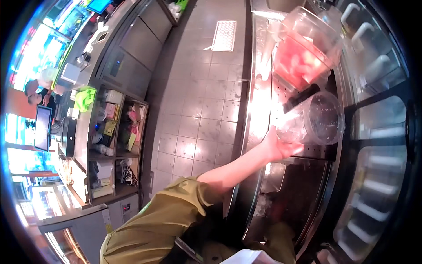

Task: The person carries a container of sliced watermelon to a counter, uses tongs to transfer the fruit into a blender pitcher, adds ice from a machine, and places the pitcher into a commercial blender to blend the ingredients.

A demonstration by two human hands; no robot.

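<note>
My left hand (282, 147) reaches over the metal counter (260, 109) and grips a clear plastic jug (296, 123). The jug is tilted on its side, its round end facing right, with droplets on its wall. Just beyond it is a clear, square-sided container (305, 62) with pink-red chunks in its lower part. A black bar-like part (301, 98) lies between the two vessels. Only a bit of what looks like my right hand (324, 256) shows at the bottom right edge; its fingers are too cut off to read.
A glass-fronted cabinet (379, 128) with a dark frame runs along the right. Below my left hand is a dark recessed counter section (296, 191). A tiled floor (197, 109) separates it from open shelves (115, 132) with supplies. At far left, a person (34, 94) is near a monitor (43, 128).
</note>
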